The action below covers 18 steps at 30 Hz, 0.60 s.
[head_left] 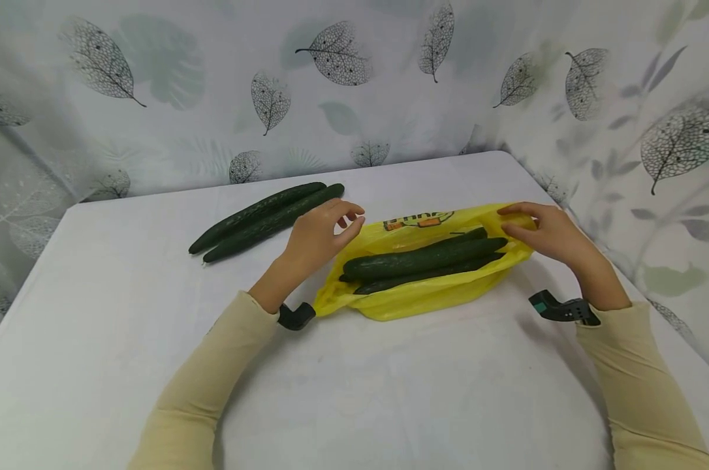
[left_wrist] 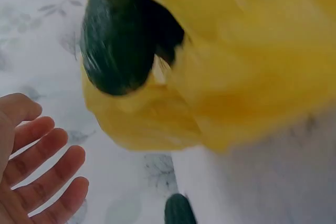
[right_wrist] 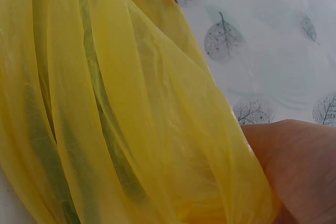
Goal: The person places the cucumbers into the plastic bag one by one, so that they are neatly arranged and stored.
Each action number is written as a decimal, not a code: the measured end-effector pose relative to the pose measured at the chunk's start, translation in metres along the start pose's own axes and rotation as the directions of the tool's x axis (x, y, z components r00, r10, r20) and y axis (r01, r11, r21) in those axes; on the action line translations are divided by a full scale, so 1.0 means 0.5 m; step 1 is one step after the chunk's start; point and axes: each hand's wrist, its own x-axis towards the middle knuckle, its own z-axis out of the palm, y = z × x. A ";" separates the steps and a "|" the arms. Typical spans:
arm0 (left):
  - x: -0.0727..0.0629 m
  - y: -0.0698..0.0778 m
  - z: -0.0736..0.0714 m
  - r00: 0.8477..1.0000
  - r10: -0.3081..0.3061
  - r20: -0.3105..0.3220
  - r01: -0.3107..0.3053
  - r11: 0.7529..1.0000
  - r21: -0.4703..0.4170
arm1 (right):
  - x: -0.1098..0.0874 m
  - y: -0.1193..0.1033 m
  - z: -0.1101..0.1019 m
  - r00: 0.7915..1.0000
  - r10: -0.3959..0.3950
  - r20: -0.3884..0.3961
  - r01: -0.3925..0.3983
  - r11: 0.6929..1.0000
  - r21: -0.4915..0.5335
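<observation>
I have my right hand pinching the rim of the yellow bag at its right end, thumb and fingers closed on thin plastic. My left hand holds nothing: its fingers stand apart, near the bag's left end but clear of it. Dark green cucumbers lie lengthwise inside the open mouth; two loose cucumbers lie side by side on the tabletop, farther left. As I judge it, the work in hand is managing that mouth, so I would hold the right rim up without tugging, since the film looks flimsy. With the left hand I would catch only plastic, beyond the cucumber tips, and spread gently; a hard pull could shift the load or tear the edge.
</observation>
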 end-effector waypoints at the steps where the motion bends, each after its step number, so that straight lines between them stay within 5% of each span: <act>1: -0.002 -0.007 -0.002 1.000 -0.016 0.002 0.016 1.000 0.003 | 0.000 0.000 0.000 1.000 0.001 0.002 -0.001 1.000 0.002; 18: -0.037 -0.113 -0.015 0.980 -0.200 0.012 0.200 0.980 -0.005 | -0.004 0.000 -0.001 1.000 -0.007 0.026 0.007 1.000 0.026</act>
